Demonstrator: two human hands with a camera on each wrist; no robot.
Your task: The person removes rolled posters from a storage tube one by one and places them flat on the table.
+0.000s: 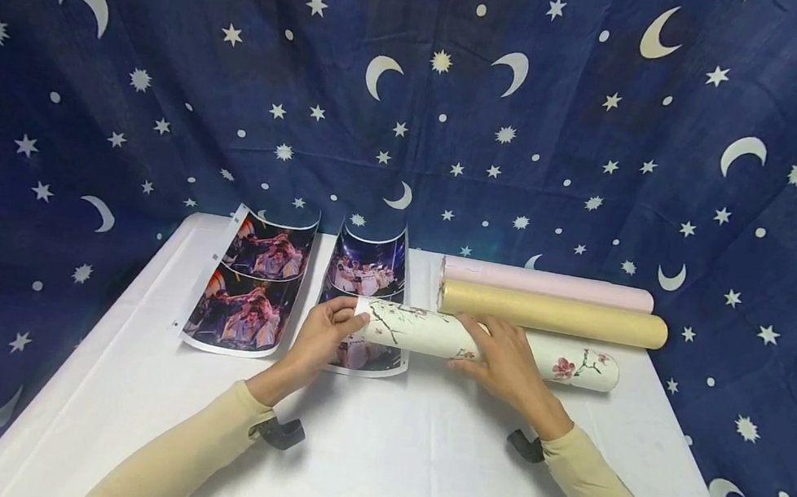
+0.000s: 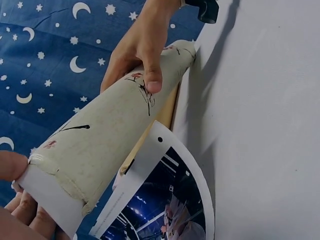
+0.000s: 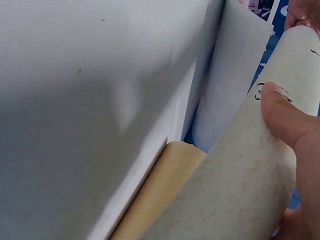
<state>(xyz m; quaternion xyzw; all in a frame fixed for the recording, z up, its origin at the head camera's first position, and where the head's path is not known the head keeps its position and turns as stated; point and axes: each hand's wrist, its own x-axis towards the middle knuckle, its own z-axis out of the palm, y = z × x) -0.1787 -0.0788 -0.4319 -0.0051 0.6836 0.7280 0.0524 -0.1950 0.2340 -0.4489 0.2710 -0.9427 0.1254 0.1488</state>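
A cream roll of wallpaper (image 1: 426, 330) printed with dark branches and pink blossoms is held crosswise in both hands. At its left end, my left hand (image 1: 320, 336) pinches the white edge, with the thumb (image 2: 12, 166) on one side and fingers on the other. My right hand (image 1: 507, 361) grips the roll near its middle, thumb (image 3: 287, 117) along one side. Part of the roll covers a curved photo sheet (image 1: 370, 266) behind it. Whether the roll's right end touches the table cannot be seen for certain.
Behind the roll lie a gold roll (image 1: 553, 313) and a pink roll (image 1: 549, 284), side by side. Another curled photo sheet (image 1: 248, 305) stands at the left on the white-covered table (image 1: 404, 462). A blue cloth (image 1: 413, 119) with moons and stars hangs behind.
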